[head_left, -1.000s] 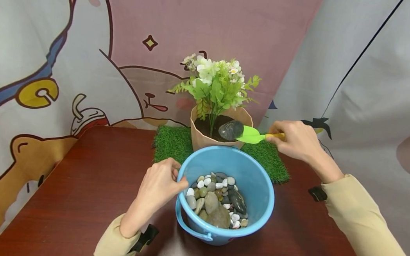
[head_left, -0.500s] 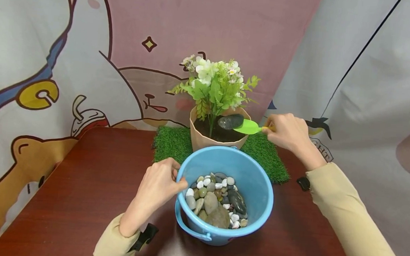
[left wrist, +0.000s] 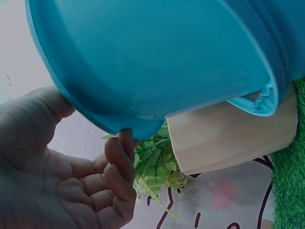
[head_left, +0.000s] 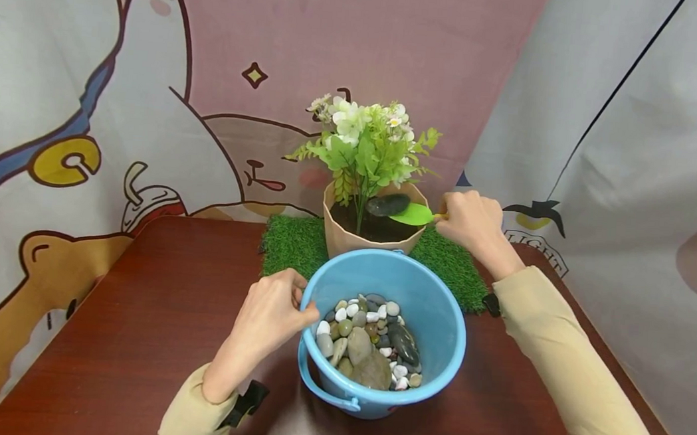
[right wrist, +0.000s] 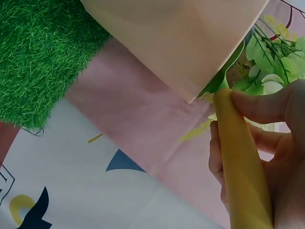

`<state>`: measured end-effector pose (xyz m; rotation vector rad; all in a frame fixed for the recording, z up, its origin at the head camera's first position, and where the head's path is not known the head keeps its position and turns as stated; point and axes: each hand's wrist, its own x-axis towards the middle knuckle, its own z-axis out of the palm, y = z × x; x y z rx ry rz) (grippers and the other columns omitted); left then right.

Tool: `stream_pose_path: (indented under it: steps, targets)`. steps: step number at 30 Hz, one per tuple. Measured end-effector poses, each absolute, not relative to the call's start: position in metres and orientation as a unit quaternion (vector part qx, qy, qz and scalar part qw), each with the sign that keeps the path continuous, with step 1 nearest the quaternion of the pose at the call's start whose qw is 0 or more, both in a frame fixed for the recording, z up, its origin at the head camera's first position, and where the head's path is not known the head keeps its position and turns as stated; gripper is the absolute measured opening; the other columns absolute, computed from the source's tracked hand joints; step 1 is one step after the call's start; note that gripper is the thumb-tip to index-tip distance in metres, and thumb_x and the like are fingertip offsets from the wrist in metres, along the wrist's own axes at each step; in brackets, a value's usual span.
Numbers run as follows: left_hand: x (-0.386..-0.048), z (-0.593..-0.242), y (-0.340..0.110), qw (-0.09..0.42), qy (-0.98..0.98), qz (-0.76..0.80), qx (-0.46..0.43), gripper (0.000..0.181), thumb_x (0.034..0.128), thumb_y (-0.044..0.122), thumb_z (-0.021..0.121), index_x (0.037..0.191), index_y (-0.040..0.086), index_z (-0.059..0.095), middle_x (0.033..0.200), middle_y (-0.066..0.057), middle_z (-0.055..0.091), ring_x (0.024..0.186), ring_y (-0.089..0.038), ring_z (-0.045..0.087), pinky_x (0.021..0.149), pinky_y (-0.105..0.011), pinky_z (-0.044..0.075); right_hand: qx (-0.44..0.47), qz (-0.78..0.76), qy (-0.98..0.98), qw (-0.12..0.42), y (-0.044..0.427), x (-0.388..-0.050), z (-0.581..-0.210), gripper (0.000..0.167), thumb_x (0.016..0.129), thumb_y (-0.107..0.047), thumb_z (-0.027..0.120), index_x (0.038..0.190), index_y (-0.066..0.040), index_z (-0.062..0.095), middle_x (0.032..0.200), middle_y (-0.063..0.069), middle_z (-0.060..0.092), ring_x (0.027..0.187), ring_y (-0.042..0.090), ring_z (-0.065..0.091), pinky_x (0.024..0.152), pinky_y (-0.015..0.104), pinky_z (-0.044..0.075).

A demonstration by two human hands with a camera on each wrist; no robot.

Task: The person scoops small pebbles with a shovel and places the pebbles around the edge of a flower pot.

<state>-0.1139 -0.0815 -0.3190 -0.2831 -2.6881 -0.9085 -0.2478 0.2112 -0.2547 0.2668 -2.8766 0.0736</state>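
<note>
My right hand [head_left: 474,226] grips the yellow handle [right wrist: 243,167] of a small trowel with a green blade [head_left: 414,215]. A smooth dark stone [head_left: 388,205] lies on the blade, over the soil inside the peach flowerpot [head_left: 340,235]. White flowers and green leaves [head_left: 365,145] rise from that pot. My left hand [head_left: 273,313] holds the left rim of a light blue bucket [head_left: 441,310] between thumb and fingers. Inside the bucket lie stones [head_left: 360,343] of mixed sizes in grey, white, brown and black. The stone is out of sight in the right wrist view.
Under the pot lies a green artificial grass mat [head_left: 291,246]. The bucket stands in front of it on a reddish-brown table [head_left: 157,312]. A printed cloth backdrop [head_left: 430,56] hangs close behind, and the bucket's blue handle [head_left: 326,394] hangs at its front left.
The right hand has moved left and slightly away, carrying the trowel and dark stone farther over the pot's soil. My left hand and the bucket look unmoved.
</note>
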Motion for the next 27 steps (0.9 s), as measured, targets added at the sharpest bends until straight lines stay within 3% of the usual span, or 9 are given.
stream_pose_path:
  steps: [5,14,21,27]
  targets:
    - [-0.114,-0.319,-0.082,0.145,-0.931,-0.318,-0.101,0.018,0.0682,0.012,0.069,0.083,0.004,0.064,0.064,-0.001,0.06,0.054,-0.008,0.05,0.051,-0.023,0.041,0.075,0.014,-0.988,0.133,0.204,-0.252,-0.255,0.02,0.071,-0.015,0.047,0.056,-0.015,0.034,0.054,0.002,0.032,0.054,0.022,0.036,0.045,0.036,0.028]
    - [-0.115,-0.32,-0.082,0.146,-0.929,-0.323,-0.104,0.017,0.068,0.012,0.068,0.083,0.004,0.064,0.064,-0.001,0.06,0.054,-0.008,0.05,0.052,-0.023,0.041,0.061,0.015,-0.99,0.129,0.195,-0.257,-0.256,0.023,0.069,-0.011,0.045,0.051,-0.015,0.03,0.053,0.001,0.026,0.051,0.021,0.032,0.044,0.036,0.029]
    - [-0.114,-0.321,-0.081,0.146,-0.929,-0.323,-0.107,0.017,0.0682,0.012,0.068,0.083,0.004,0.064,0.064,-0.001,0.06,0.054,-0.008,0.05,0.052,-0.023,0.041,0.037,-0.011,-0.996,0.079,0.183,-0.26,-0.254,0.033,0.074,-0.016,0.056,0.053,-0.016,0.031,0.056,0.002,0.03,0.054,0.024,0.042,0.049,0.037,0.033]
    - [-0.114,-0.321,-0.08,0.144,-0.929,-0.324,-0.105,0.018,0.0685,0.013,0.069,0.084,0.004,0.064,0.064,-0.002,0.06,0.054,-0.008,0.05,0.052,-0.023,0.041,0.009,0.007,-0.997,0.078,0.177,-0.259,-0.252,0.027,0.077,-0.017,0.054,0.056,-0.014,0.038,0.063,0.009,0.046,0.059,0.029,0.053,0.049,0.04,0.039]
